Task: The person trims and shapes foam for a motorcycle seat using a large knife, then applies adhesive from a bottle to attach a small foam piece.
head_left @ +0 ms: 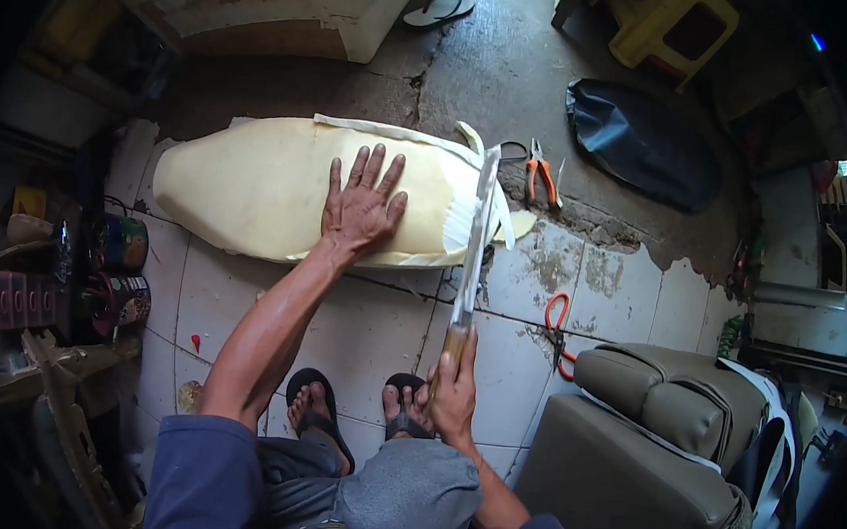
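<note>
A long, pale yellow foam pad [254,181], narrowing toward the left, is being supported crosswise on the floor [343,308], just beyond a person's sandalled feet [407,405]. It is being steadied by the left hand [361,205], which is being pressed palm down right of the pad's middle, fingers and thumb spread apart. By the right hand [452,392], fingers wrapped round in a fist, a long metal blade [477,239] is being gripped at its wooden handle [455,340]. The blade is being pointed away from the person, across the pad's right end; whether its edge is being pushed into the foam cannot be told. Beside it, a whitish, ridged foam surface is being exposed, and the far edge is being bordered by a narrow foam strip [383,131]. Toward the right, orange-handled pliers [542,175], red-handled scissors [557,339] and a dark, shiny cover [644,147] are being supported by the ground. At lower right, space is being taken up by brown cushions [634,471].
</note>
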`<state>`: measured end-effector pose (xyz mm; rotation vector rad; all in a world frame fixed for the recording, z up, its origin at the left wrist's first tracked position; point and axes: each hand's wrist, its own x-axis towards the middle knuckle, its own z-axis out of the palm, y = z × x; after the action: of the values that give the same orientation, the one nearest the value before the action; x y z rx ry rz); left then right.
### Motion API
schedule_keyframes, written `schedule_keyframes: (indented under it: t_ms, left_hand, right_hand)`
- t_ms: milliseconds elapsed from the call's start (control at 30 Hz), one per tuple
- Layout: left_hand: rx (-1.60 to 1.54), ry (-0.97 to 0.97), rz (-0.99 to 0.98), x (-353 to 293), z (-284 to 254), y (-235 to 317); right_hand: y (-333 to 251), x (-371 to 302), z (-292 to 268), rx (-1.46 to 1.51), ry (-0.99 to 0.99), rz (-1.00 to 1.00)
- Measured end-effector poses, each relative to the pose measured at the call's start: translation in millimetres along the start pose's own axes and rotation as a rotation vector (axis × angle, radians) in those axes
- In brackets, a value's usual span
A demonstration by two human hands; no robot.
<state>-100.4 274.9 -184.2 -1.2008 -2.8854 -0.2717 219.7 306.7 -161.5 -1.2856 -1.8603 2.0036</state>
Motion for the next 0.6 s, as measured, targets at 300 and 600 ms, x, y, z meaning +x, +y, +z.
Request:
schedule_keyframes:
  t_ms: [300,600]
  left_hand:
    - [0.037,0.002,-0.020,-4,1,-10]
    - [0.001,0.001,-0.005,1,-4,-1]
  right_hand:
    - [-57,21,12,0.120,-0.066,0.127]
    - [13,-5,-1,-0.083,-0.022,-0.119]
